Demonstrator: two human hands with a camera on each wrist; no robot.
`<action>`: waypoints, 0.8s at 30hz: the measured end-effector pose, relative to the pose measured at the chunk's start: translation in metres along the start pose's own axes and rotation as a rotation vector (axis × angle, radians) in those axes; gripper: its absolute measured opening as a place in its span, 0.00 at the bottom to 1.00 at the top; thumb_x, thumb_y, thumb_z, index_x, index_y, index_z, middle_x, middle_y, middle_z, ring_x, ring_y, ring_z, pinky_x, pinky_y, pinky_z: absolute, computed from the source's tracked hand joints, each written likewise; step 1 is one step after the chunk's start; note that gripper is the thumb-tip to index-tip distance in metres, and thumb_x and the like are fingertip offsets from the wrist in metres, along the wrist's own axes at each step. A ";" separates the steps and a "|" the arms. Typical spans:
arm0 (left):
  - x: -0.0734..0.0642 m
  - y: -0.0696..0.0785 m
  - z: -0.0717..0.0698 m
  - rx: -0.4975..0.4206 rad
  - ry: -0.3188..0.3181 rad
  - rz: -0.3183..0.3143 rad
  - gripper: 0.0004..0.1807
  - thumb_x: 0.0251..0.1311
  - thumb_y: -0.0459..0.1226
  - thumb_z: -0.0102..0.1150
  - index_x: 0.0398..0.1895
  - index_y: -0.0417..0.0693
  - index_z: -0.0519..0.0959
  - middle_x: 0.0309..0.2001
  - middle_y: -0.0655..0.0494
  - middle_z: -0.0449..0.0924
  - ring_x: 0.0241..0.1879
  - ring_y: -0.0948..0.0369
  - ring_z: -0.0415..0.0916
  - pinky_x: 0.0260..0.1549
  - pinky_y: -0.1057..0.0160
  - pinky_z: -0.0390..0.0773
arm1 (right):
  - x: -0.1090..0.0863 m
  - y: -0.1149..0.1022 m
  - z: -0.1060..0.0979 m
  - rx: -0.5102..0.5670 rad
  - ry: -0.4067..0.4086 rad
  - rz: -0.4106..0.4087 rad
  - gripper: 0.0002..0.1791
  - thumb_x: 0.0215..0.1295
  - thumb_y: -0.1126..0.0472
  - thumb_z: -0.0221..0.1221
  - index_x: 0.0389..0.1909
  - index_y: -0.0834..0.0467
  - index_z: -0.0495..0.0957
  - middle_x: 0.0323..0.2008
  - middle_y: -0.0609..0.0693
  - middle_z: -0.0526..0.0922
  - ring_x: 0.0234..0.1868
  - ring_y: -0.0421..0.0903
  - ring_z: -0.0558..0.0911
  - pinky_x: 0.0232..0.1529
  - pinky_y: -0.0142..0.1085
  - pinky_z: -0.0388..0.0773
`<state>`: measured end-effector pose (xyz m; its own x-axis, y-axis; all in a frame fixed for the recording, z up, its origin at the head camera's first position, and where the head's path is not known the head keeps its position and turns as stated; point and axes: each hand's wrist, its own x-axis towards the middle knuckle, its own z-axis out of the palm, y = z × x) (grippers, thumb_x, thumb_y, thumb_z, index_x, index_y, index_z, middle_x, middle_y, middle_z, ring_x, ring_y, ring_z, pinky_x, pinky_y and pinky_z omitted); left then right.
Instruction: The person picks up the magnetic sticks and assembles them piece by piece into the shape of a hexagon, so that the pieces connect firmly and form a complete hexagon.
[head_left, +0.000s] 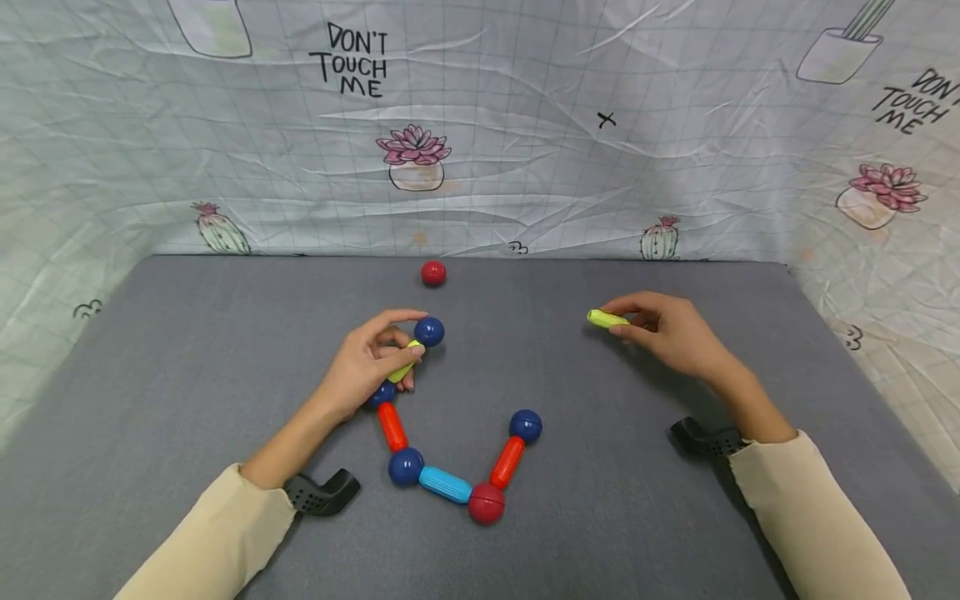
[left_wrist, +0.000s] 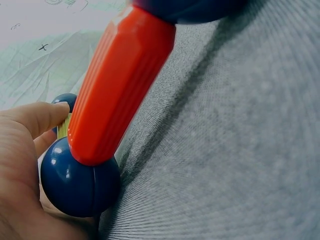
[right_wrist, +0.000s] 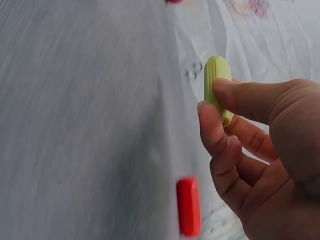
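With thumb and fingers, my left hand [head_left: 360, 362] grips a yellow-green rod [head_left: 401, 373] at the far left end of a chain of ball-and-rod pieces. A blue ball [head_left: 429, 332] caps that rod by my fingertips; another blue ball [left_wrist: 80, 177] joins its lower end to a red rod [left_wrist: 122, 85]. From there the chain bends through a blue ball [head_left: 406, 467], a light blue rod [head_left: 446, 484], a red ball [head_left: 486, 503] and a second red rod [head_left: 507, 462] to a blue ball [head_left: 526, 426]. Off to the right, my right hand [head_left: 671, 333] pinches a loose yellow-green rod [right_wrist: 215, 80].
A single red ball [head_left: 433, 273] lies near the back edge of the grey table [head_left: 225, 350]. Printed cloth [head_left: 525, 150] hangs behind and at the sides. One more red rod [right_wrist: 189, 206] shows low in the right wrist view.
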<state>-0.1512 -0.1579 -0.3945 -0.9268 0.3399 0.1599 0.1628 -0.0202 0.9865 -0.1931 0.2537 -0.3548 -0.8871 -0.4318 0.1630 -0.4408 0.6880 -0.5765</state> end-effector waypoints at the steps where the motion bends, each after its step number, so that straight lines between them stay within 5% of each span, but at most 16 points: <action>1: 0.000 0.000 0.000 0.000 0.001 0.001 0.22 0.62 0.29 0.59 0.60 0.42 0.72 0.33 0.34 0.73 0.18 0.49 0.76 0.21 0.56 0.80 | 0.002 -0.004 0.001 0.013 -0.008 -0.008 0.15 0.64 0.62 0.62 0.51 0.53 0.80 0.44 0.50 0.82 0.32 0.45 0.82 0.30 0.35 0.78; 24: 0.000 0.002 0.001 -0.008 -0.004 0.014 0.22 0.63 0.28 0.59 0.60 0.41 0.71 0.33 0.31 0.72 0.18 0.49 0.75 0.21 0.56 0.80 | 0.057 -0.080 0.044 0.199 -0.139 -0.169 0.16 0.63 0.68 0.62 0.51 0.54 0.80 0.46 0.49 0.80 0.32 0.46 0.84 0.33 0.39 0.78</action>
<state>-0.1508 -0.1566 -0.3929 -0.9233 0.3429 0.1732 0.1726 -0.0325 0.9845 -0.2025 0.1488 -0.3347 -0.7702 -0.6156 0.1667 -0.5329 0.4777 -0.6984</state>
